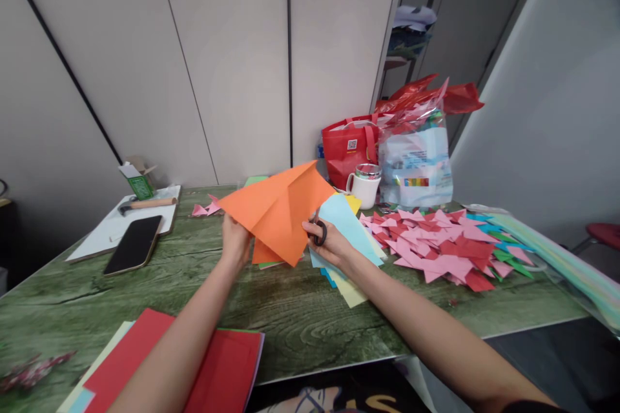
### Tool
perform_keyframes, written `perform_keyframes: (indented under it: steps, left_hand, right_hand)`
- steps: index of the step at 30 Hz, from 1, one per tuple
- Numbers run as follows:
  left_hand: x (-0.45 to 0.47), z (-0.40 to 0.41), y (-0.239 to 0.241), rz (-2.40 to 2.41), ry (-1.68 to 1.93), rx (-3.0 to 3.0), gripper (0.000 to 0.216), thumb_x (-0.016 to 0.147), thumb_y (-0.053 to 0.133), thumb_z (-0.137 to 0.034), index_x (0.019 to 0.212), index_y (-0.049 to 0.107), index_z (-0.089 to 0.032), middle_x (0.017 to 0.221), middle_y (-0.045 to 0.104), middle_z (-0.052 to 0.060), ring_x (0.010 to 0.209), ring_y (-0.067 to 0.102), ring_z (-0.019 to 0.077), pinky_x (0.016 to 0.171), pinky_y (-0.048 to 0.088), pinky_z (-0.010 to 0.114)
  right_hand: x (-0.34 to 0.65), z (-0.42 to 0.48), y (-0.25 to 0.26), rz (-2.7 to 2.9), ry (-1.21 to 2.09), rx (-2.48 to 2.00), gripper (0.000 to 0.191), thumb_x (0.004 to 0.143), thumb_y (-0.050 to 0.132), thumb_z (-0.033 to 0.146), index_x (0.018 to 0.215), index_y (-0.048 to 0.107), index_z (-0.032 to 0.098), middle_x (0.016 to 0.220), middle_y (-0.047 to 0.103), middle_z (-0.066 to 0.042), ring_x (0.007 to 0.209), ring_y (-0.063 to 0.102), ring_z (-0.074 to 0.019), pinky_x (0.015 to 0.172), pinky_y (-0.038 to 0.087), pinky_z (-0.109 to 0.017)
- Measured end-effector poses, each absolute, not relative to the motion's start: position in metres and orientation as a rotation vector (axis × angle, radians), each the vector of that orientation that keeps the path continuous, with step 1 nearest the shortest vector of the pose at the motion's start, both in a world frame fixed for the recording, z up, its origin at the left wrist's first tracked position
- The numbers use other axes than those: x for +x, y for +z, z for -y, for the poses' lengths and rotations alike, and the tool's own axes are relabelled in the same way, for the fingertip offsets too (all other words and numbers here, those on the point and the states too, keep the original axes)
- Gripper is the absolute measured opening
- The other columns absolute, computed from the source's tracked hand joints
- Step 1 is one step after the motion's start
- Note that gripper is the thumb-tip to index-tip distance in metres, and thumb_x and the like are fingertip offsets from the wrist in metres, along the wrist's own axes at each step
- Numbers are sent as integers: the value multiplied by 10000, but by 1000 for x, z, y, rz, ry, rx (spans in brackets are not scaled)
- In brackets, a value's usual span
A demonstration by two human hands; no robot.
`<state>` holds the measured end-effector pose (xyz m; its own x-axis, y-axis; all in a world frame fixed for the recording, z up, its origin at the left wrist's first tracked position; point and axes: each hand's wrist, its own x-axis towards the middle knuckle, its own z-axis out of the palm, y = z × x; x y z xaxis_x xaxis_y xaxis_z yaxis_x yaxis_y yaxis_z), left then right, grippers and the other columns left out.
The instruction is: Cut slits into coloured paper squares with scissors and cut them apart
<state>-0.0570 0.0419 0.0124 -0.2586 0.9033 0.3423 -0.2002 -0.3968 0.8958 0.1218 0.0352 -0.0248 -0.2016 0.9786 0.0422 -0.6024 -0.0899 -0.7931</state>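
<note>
A creased sheet of orange paper (276, 206) is held up over the table, its folds standing out in ridges. My left hand (236, 242) is closed on its left edge, with the fingers partly hidden behind the sheet. At the lower right of the paper, my right hand (333, 246) grips a pair of scissors (320, 233) by the dark handles. The blades are mostly out of sight against the orange paper, so whether they touch it is unclear. Light blue sheets (346, 226) lie below and beside my right hand.
Cut pink and red paper stars (440, 251) are heaped on the right. A white mug (365, 186), red bag (346, 151) and clear bag (416, 168) stand behind. Left lie a phone (134, 245) and hammer (148, 204); red sheets (232, 368) are near the front.
</note>
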Motion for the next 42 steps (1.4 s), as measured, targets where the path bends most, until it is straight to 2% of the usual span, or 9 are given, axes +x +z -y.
perform_keyframes:
  steps: [4, 9, 11, 13, 16, 21, 29, 37, 42]
  left_hand:
    - [-67, -46, 22, -790, 1539, 864, 247, 697, 566, -404, 848, 559, -209, 728, 674, 11, 693, 614, 163, 522, 480, 224]
    - [-88, -47, 30, -663, 1408, 852, 436, 711, 445, -581, 804, 601, -184, 732, 680, 43, 710, 630, 209, 550, 516, 279]
    - [-92, -46, 32, -673, 1313, 918, 374, 712, 518, -497, 842, 614, -160, 789, 682, 65, 732, 634, 213, 604, 522, 283]
    - [-92, -44, 32, -673, 1217, 1006, 272, 700, 601, -327, 906, 610, -150, 864, 676, 73, 761, 634, 201, 660, 518, 274]
    - [-89, -41, 32, -630, 1125, 1111, 289, 680, 624, -173, 966, 592, -147, 936, 661, 76, 788, 630, 175, 691, 507, 252]
    - [-86, -41, 29, -671, 1102, 1119, 234, 690, 630, -237, 898, 609, -133, 876, 671, 89, 729, 638, 168, 657, 514, 255]
    - [-80, -42, 23, -854, 1124, 1175, 255, 607, 696, -235, 817, 631, -104, 757, 688, 88, 636, 641, 181, 567, 520, 269]
    - [-86, -49, 23, -944, 1300, 1148, 316, 546, 727, -274, 800, 648, -103, 695, 688, 67, 650, 641, 196, 602, 517, 287]
    - [-86, -45, 28, -893, 1299, 1126, 305, 595, 700, -281, 840, 632, -114, 734, 688, 72, 662, 644, 188, 629, 523, 290]
  right_hand:
    - [128, -38, -21, 881, 1566, -648, 258, 552, 703, 180, 763, 556, 161, 811, 627, -9, 648, 584, -99, 543, 488, -185]
    - [139, -40, -15, 1047, 1484, -753, 292, 535, 684, 194, 800, 566, 160, 805, 622, -15, 615, 576, -116, 506, 477, -221]
    - [143, -42, -13, 1055, 1424, -786, 275, 530, 679, 197, 778, 566, 159, 746, 611, 2, 570, 556, -98, 458, 441, -192]
    - [147, -45, -13, 1025, 1345, -802, 269, 534, 676, 208, 773, 562, 163, 672, 587, 26, 523, 524, -74, 412, 386, -160]
    - [152, -49, -12, 980, 1181, -829, 325, 525, 691, 241, 811, 553, 173, 559, 537, 61, 454, 467, -51, 374, 309, -143]
    - [155, -51, -9, 1005, 985, -852, 378, 494, 722, 289, 814, 551, 183, 528, 540, 63, 450, 471, -71, 404, 319, -171]
    - [156, -49, -6, 999, 915, -857, 377, 486, 731, 316, 786, 552, 174, 545, 573, 39, 451, 493, -90, 411, 340, -192]
    - [167, -51, -4, 944, 869, -878, 403, 441, 742, 339, 747, 540, 172, 549, 576, 25, 440, 486, -99, 399, 333, -202]
    - [166, -52, -7, 925, 878, -867, 399, 441, 742, 342, 746, 542, 180, 526, 553, 35, 429, 473, -95, 383, 307, -194]
